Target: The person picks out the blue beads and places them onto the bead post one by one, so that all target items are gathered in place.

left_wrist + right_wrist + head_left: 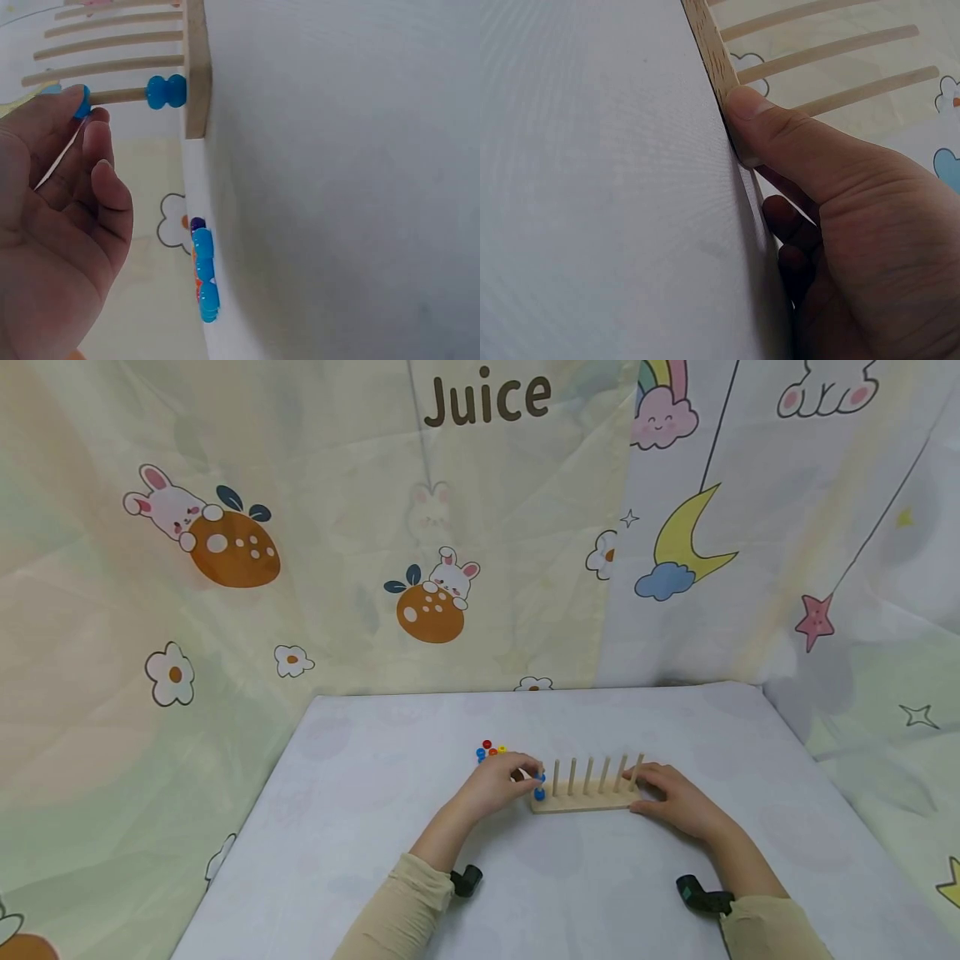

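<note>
A wooden peg rack [581, 805] with a row of upright pegs stands on the table between the two hands. My left hand [495, 783] pinches a blue bead [85, 102] between thumb and fingertips at the upper end of the leftmost peg [118, 96]. Low on that same peg, against the base, sit two more blue beads [166, 91]. At the rack's other end, my right hand [681, 800] grips the end of the base, its thumb [751, 112] pressed on the wood. The other pegs in the head view carry no beads.
Behind the left hand lies a small group of loose beads, among them a red bead [487, 744] and a yellow bead [502, 749]; the hand partly hides them. A white cloth covers the table [570, 893]. Printed curtains [337, 527] hang behind it.
</note>
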`<state>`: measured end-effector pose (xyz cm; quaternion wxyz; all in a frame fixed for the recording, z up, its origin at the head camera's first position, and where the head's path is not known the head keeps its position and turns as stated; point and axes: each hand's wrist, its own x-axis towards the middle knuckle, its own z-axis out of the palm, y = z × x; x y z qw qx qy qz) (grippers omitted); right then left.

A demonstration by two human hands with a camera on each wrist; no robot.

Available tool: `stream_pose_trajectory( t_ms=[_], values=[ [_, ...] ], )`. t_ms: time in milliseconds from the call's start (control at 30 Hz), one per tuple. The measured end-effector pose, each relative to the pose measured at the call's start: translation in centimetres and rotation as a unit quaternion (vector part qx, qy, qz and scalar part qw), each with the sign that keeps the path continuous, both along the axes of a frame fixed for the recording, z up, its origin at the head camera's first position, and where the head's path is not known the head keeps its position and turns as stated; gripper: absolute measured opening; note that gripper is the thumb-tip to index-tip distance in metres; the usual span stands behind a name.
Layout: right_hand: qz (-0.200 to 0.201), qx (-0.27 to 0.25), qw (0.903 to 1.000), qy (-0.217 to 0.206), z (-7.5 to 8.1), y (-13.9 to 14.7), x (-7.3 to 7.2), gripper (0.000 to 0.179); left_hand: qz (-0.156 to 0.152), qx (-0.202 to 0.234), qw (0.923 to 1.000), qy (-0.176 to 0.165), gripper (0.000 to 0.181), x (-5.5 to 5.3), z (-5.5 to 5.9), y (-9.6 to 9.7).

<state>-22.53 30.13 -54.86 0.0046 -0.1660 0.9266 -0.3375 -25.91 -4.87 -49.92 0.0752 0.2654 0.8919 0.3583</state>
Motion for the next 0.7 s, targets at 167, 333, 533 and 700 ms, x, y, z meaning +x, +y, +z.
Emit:
stream_pose_trajectory(
  t_ms=[167, 333, 533, 700],
  values=[
    [-0.003, 0.001, 1.0, -0.004, 0.0, 0.0, 0.0, 0.053, -0.003, -0.018, 0.9998, -0.002, 0.015, 0.0, -0.6, 0.2],
    [-0.003, 0.001, 1.0, -0.005, 0.0, 0.0, -0.1, 0.054, 0.002, -0.023, 0.9996, -0.015, 0.015, 0.0, -0.7, 0.3],
    [0.001, 0.003, 1.0, 0.0, -0.1, 0.1, -0.1, 0.054, 0.01, -0.035, 0.9988, -0.032, 0.016, -0.3, -1.4, 0.3],
    [0.004, 0.003, 1.0, 0.0, 0.0, 0.0, -0.1, 0.054, 0.007, -0.044, 0.9988, -0.021, 0.016, -0.6, -2.2, 0.4]
  ],
)
